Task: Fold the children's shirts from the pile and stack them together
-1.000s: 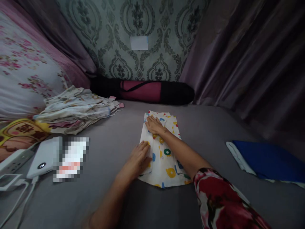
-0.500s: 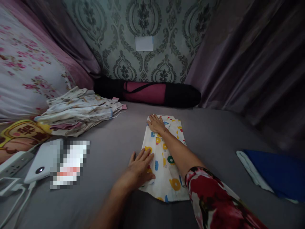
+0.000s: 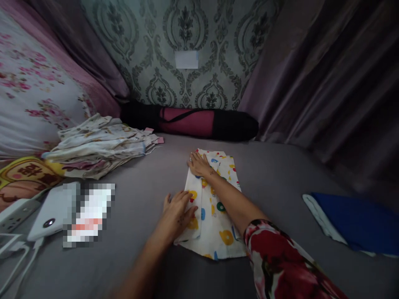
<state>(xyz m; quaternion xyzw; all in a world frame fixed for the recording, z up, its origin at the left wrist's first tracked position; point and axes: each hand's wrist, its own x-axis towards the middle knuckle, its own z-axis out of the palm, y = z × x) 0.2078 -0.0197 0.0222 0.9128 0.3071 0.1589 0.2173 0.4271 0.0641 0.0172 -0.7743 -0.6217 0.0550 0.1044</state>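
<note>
A white garment (image 3: 210, 226) printed with yellow, blue, red and green figures lies flat before me, its left side folded over in a long strip. My right hand (image 3: 199, 165) rests palm down near its far left corner, fingers stretched, with a ring showing. That forearm crosses over the cloth and hides part of it. Lower down, my left hand (image 3: 179, 214) lies open along the folded left edge, fingers spread and touching the fabric. Neither hand grips the cloth.
On the left are stacked clothes (image 3: 102, 143), a white power bank (image 3: 56, 211) with cables, a power strip (image 3: 17, 214) and a blurred-out flat item (image 3: 90, 214). A long black-and-maroon bag (image 3: 187, 121) lies by the wall. Folded blue cloth (image 3: 355, 222) is at right.
My left hand has slid slightly left and up along the garment's edge. The right hand has shifted a little left on the far corner. The view has turned slightly.
</note>
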